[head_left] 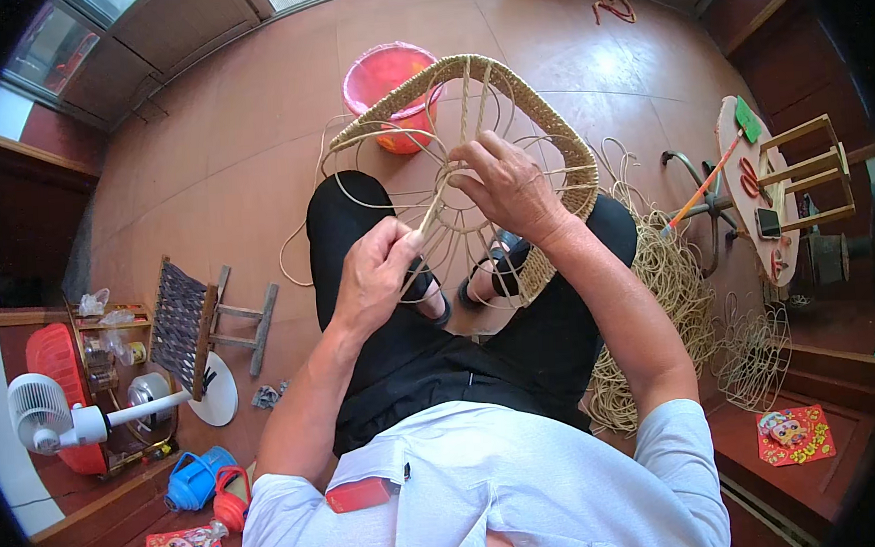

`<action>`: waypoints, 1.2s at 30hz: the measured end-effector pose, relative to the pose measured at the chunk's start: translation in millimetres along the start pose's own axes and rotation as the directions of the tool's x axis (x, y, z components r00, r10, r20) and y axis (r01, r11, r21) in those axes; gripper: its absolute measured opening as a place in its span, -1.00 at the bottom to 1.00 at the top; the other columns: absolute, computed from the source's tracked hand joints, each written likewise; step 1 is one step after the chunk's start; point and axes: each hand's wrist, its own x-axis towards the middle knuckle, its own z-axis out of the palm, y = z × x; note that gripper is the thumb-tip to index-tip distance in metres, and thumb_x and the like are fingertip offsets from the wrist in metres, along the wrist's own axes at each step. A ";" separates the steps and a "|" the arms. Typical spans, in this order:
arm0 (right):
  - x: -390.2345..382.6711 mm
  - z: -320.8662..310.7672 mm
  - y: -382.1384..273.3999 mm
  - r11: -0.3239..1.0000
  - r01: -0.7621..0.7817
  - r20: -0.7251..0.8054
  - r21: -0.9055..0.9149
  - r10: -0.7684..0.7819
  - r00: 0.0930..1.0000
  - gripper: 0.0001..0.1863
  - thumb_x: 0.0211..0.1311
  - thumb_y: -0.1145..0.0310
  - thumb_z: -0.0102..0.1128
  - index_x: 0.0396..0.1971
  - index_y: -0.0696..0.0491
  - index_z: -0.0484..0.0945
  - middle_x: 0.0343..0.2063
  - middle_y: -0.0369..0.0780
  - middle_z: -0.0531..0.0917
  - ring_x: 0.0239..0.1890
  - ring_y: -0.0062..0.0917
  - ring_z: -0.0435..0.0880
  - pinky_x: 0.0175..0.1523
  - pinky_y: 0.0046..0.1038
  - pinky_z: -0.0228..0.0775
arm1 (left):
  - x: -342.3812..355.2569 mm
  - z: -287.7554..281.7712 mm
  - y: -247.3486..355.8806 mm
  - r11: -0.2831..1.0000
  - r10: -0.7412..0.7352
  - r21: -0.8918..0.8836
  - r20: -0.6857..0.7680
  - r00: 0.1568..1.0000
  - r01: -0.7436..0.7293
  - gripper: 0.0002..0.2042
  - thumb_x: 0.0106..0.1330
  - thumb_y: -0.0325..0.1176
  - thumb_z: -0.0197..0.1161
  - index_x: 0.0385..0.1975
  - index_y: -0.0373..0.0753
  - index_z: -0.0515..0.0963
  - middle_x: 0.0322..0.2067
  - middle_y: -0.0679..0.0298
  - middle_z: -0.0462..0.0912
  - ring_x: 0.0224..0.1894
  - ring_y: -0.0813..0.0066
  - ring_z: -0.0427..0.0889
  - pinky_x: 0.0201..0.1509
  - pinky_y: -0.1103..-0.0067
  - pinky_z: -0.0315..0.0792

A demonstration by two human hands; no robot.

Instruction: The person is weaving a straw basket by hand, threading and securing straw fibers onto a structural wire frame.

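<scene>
A round wire basket frame (576, 155) rests between my knees, its broad rim partly covered in woven straw-coloured cord. Thin spokes run from the rim to a small ring at its middle. My left hand (372, 274) is closed in a pinch on a straw-coloured cord (434, 205), to the lower left of that ring. Close by, my right hand (513, 191) bends its fingers onto the same cord at the ring. Its fingertips partly hide the spot where cord and wire meet. A loose length of cord loops out past my left knee.
Beside my right leg lies a big heap of cord (674, 294), with a bare wire frame (755, 359) near it. A red bucket (407, 138) stands ahead. Scissors (749, 178) and a phone (768, 222) lie on a small table to the right. A stool (185, 319) and fan (40, 413) are left.
</scene>
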 end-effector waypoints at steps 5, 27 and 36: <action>0.0 6.5 4.1 1.000 0.013 -0.032 -0.003 -0.013 0.999 -0.71 0.43 0.24 0.43 -0.02 0.02 0.57 -0.20 -0.11 0.55 -0.15 -0.10 0.69 -0.03 -0.09 0.57 | -47.2 -51.2 28.0 0.994 -0.105 -0.007 -0.048 0.993 0.105 -0.74 0.63 -0.27 0.32 -0.36 -0.23 0.60 -0.48 0.55 0.46 -0.41 0.78 0.39 -0.37 0.64 0.25; 5.1 9.6 4.1 0.995 0.067 -0.116 -0.075 -0.076 0.990 -0.84 0.43 0.31 0.36 -0.14 -0.01 0.58 -0.24 -0.16 0.55 -0.20 -0.19 0.71 -0.12 -0.14 0.58 | -148.2 -404.2 -57.0 0.409 0.273 0.766 -0.621 0.735 0.496 -0.58 0.59 -0.21 0.30 0.22 -0.43 0.68 0.15 -0.10 0.79 0.20 0.04 0.74 0.38 0.25 0.52; 2.5 9.5 -0.9 0.999 0.029 -0.120 -0.024 -0.031 0.992 -0.89 0.39 0.38 0.32 -0.21 0.00 0.56 -0.26 -0.12 0.55 -0.27 -0.13 0.68 -0.17 -0.08 0.55 | -38.7 -12.3 -8.9 0.720 0.381 0.635 -0.023 0.924 -0.281 -0.72 0.51 -0.33 0.43 0.11 -0.28 0.69 -0.07 -0.01 0.79 -0.08 -0.04 0.80 0.03 0.30 0.68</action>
